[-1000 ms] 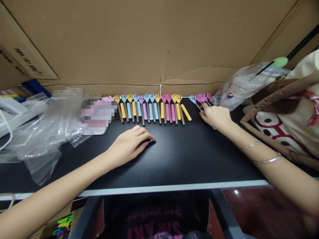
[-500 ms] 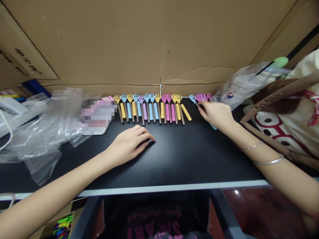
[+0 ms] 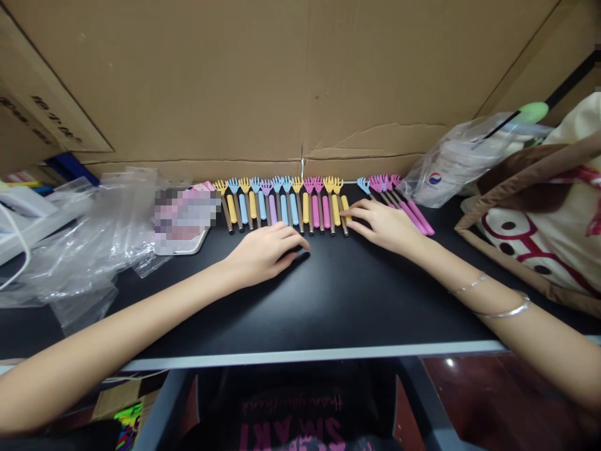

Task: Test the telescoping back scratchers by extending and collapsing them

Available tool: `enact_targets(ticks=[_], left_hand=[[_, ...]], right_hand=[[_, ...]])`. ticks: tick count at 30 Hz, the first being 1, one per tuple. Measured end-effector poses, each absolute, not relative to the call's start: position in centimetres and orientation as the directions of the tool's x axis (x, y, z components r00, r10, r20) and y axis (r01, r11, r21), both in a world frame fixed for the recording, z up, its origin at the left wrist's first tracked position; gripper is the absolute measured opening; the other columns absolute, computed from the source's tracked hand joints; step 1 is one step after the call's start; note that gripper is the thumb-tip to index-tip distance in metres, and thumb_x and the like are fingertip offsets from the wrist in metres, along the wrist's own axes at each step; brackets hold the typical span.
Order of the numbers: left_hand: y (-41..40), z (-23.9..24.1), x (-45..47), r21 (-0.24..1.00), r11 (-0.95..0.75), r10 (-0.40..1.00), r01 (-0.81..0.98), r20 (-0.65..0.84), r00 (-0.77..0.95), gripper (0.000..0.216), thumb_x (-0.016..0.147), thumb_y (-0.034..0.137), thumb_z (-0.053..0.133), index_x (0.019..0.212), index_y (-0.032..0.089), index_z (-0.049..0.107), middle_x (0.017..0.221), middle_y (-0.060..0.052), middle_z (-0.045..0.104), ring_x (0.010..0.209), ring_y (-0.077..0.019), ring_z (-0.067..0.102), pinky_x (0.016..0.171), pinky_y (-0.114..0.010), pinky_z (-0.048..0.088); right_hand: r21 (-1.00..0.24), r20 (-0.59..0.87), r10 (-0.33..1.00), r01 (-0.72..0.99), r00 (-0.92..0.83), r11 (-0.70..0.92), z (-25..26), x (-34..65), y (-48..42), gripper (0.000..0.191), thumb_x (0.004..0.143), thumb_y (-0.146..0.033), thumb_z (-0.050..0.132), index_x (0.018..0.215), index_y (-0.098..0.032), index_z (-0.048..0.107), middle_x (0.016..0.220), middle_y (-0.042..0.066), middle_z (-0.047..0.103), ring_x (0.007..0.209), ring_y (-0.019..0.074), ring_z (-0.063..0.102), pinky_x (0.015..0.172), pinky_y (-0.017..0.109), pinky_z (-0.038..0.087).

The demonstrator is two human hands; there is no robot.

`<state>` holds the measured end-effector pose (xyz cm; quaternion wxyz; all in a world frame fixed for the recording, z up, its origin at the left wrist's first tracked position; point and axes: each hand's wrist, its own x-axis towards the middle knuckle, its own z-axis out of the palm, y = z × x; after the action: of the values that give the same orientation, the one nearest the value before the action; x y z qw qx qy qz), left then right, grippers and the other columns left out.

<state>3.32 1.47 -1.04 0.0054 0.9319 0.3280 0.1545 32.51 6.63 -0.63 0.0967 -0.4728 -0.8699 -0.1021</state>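
A row of back scratchers [image 3: 301, 213] lies along the back of the black table, with hand-shaped heads in yellow, blue, purple and pink on metal rods. Coloured handle sleeves lie beside the rods. At the row's right end, the fingertips of my right hand [image 3: 387, 225] are closed about a yellow handle sleeve [image 3: 345, 203], which now lies nearly in line with the row. My left hand [image 3: 270, 250] rests palm down in front of the row, fingers loosely stretched and nothing in them. Pink back scratchers [image 3: 413, 210] and a blue one [image 3: 364, 185], partly hidden, lie right of the row.
Clear plastic bags [image 3: 103, 232] and a phone-like item [image 3: 185, 219], partly blurred out, lie at the left. To the right stand a bagged drink cup [image 3: 451, 169] and a cloth bag [image 3: 530, 219]. A cardboard wall [image 3: 282, 81] rises behind the table.
My right hand has moved left from the blue and pink back scratchers to the yellow sleeve, which has turned from slanted to nearly in line. My left hand has shifted slightly right and away from me.
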Motion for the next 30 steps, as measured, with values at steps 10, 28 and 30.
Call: enact_targets(ticks=[10, 28, 30], left_hand=[[6.3, -1.0, 9.7, -0.148, -0.812, 0.480, 0.564, 0.380, 0.791, 0.029, 0.099, 0.022, 0.040, 0.112, 0.016, 0.066, 0.119, -0.009, 0.066, 0.114, -0.0240, 0.053, 0.094, -0.036, 0.043], [7.8, -1.9, 11.0, -0.210, -0.817, 0.466, 0.537, 0.306, 0.830, 0.049, 0.095, 0.054, 0.048, 0.124, 0.019, 0.065, 0.121, -0.010, 0.068, 0.113, -0.0269, 0.053, 0.090, -0.037, 0.040], [7.7, -1.9, 11.1, -0.217, -0.811, 0.468, 0.543, 0.315, 0.825, 0.044, 0.096, 0.050, 0.049, 0.123, 0.019, 0.065, 0.120, -0.010, 0.068, 0.112, -0.0262, 0.053, 0.091, -0.037, 0.039]], right_hand=[[0.150, 0.255, 0.846, 0.883, -0.469, 0.444, -0.1, 32.7, 6.4, 0.037, 0.097, -0.041, 0.038, 0.109, -0.021, 0.067, 0.111, 0.008, 0.066, 0.098, 0.0196, 0.063, 0.067, 0.028, 0.043], [0.195, 0.136, 0.977, 0.971, -0.165, 0.137, 0.1, 31.6, 6.0, 0.046, 0.087, -0.039, 0.044, 0.129, -0.020, 0.048, 0.095, 0.013, 0.073, 0.082, 0.0296, 0.069, 0.061, 0.032, 0.040], [0.210, 0.140, 0.973, 0.966, -0.185, 0.153, 0.0, 31.7, 6.0, 0.047, 0.088, -0.037, 0.043, 0.132, -0.021, 0.047, 0.095, 0.013, 0.073, 0.082, 0.0291, 0.069, 0.060, 0.031, 0.040]])
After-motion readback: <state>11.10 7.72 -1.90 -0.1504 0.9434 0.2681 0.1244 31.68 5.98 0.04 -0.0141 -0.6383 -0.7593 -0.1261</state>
